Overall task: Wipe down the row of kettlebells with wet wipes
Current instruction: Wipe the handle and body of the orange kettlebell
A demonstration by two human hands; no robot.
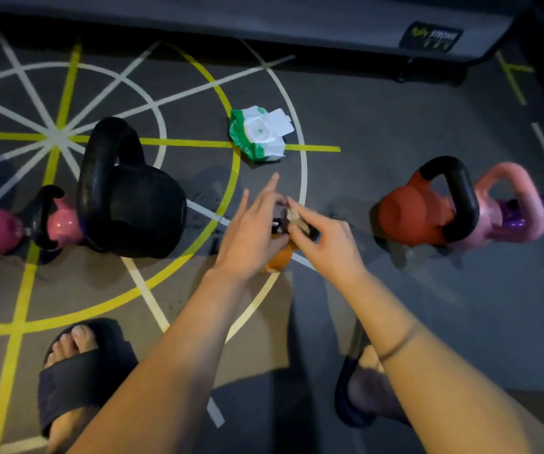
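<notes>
One crumpled, brownish wipe [294, 219] on orange kettlebell [280, 258]

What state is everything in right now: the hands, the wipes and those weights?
Wipes pack: lying on the floor, lid flipped open.
Wipe: crumpled, pinched by the right hand.
Left hand: fingers stretched out, next to the wipe.
Orange kettlebell: mostly hidden beneath both hands.
Black kettlebell: standing, untouched.
Red kettlebell: standing, untouched.
</notes>
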